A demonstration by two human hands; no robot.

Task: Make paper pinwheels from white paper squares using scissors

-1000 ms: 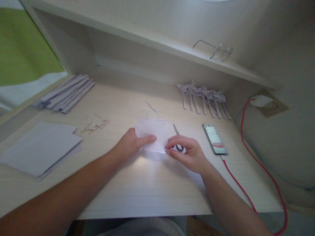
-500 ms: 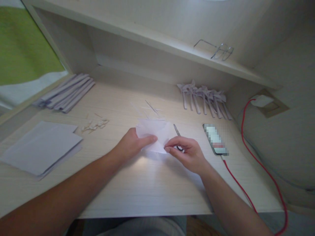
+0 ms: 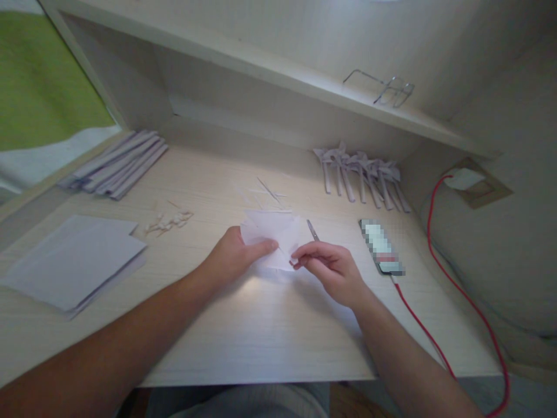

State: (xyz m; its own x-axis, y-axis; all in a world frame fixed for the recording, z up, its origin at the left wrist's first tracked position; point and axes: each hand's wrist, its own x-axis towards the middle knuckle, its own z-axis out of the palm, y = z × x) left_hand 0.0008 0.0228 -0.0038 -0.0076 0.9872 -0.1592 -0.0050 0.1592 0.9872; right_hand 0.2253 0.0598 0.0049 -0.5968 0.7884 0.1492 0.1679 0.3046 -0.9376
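My left hand grips a white sheet of paper with cut slits, its thumb lying across the face near the middle. At the sheet's lower right corner my right hand has thumb and index finger pinched together at the paper; the other fingers are curled. Partly hidden behind that hand are scissors, with a blade showing. Thin white paper strips lie just beyond the sheet. Small pale sticks with white bits are heaped to the left.
Rolled paper sticks lie at the back left, with stacked paper sheets nearer. Several paper pinwheels rest at the back right. A phone with a red cable lies on the right. Glasses sit on the shelf above.
My right fingertips have shifted slightly at the paper's corner. My left hand and the other things stay in place.
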